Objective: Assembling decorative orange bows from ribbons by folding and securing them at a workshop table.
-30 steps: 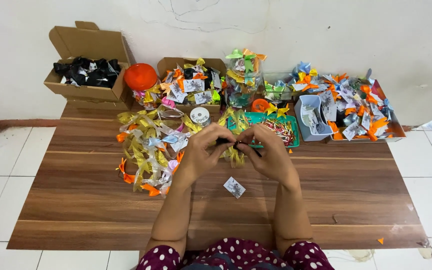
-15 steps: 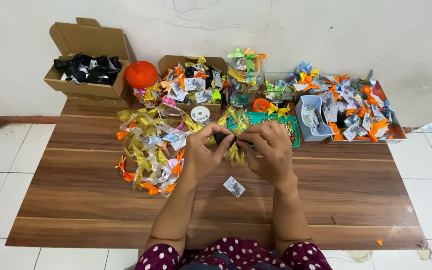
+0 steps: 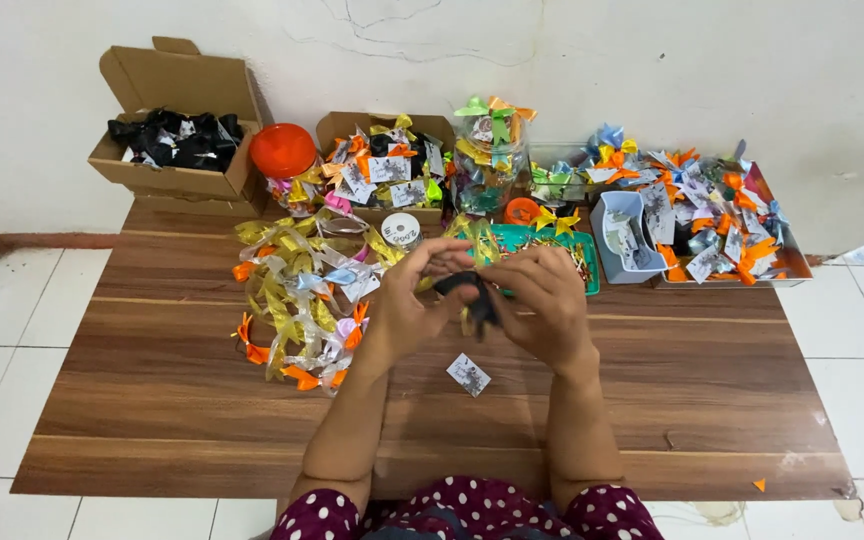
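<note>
At the middle of the frame, both hands, left hand and right hand, pinch a small dark ribbon piece above the counter; it looks light, soft and floppy, best held by its ends.

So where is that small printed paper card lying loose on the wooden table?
The small printed paper card lies flat on the brown wooden table near the middle of the head view, just below and between the left hand and right hand.
</note>
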